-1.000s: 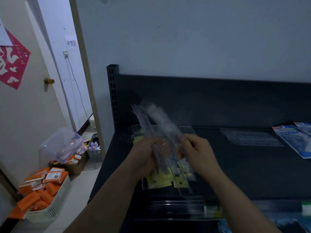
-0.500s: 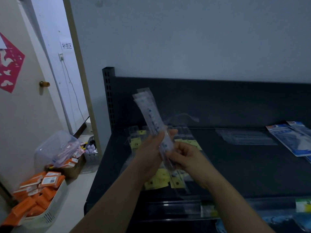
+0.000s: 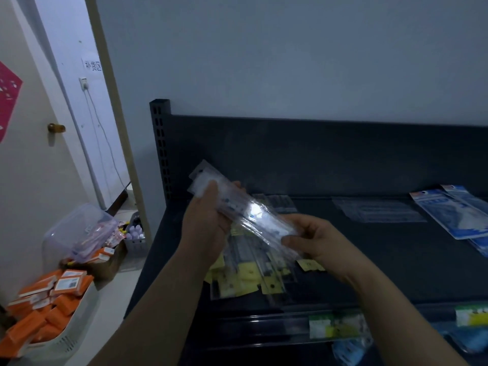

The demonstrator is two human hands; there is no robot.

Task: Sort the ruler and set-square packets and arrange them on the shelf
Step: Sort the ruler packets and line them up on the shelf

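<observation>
A bundle of clear ruler packets (image 3: 248, 212) is held slanted above the dark shelf (image 3: 369, 260). My left hand (image 3: 206, 215) grips its upper left end, thumb over the top. My right hand (image 3: 314, 239) pinches its lower right end. Under my hands lies a pile of clear packets with yellow header cards (image 3: 248, 276). A flat clear packet (image 3: 377, 210) lies farther back on the shelf. Blue set-square packets (image 3: 449, 212) lie at the right edge.
The shelf's back panel (image 3: 317, 154) and perforated post (image 3: 158, 143) stand behind. A clear front rail with green labels (image 3: 335, 326) runs along the shelf lip. On the floor at left sit a white basket of orange boxes (image 3: 50, 313) and a clear bin (image 3: 79, 231).
The ruler bundle has tipped from nearly upright to a shallow slant. My right hand slid out to its lower right end and my left hand moved up toward its top.
</observation>
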